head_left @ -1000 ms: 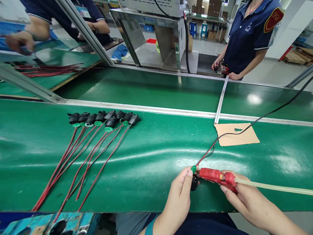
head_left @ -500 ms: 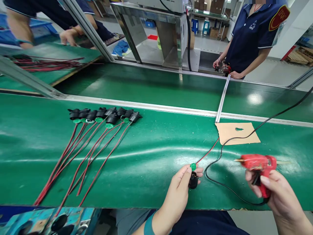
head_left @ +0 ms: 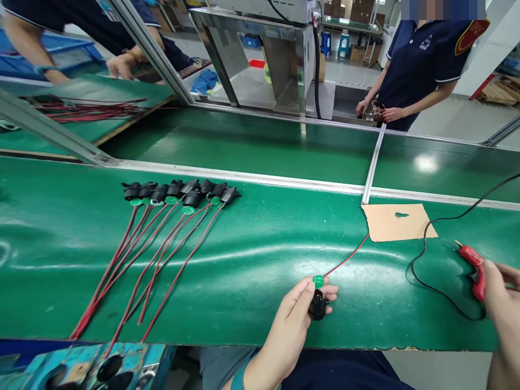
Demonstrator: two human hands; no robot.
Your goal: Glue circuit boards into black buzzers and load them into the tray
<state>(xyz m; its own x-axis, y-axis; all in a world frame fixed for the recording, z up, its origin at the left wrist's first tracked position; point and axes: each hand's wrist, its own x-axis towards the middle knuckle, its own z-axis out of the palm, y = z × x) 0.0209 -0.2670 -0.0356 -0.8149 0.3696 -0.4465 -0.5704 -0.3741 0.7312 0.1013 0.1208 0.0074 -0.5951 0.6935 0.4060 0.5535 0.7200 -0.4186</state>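
Observation:
My left hand (head_left: 294, 319) pinches a small black round housing (head_left: 317, 306) together with a green disc (head_left: 318, 281), over the front part of the green mat. From the disc a thin red wire (head_left: 349, 257) runs up toward a piece of cardboard. At the right, a red glue gun (head_left: 473, 265) lies tilted on the mat, nozzle pointing up and left. Beside its handle is my right hand (head_left: 504, 303), thumb and fingers apart; the thumb overlaps the gun's edge, and whether it touches is unclear.
Several black housings (head_left: 190, 196) with green discs and red wires (head_left: 162, 265) lie at the left. The cardboard piece (head_left: 402, 222) sits near a metal rail (head_left: 374, 162). The gun's black cord (head_left: 424, 249) crosses the right side. A blue fixture (head_left: 154, 355) stands front left. Two co-workers are beyond.
The glue gun has moved right and down onto the mat, and my right hand has loosened around it. My left hand still holds the housing and disc nearly in place.

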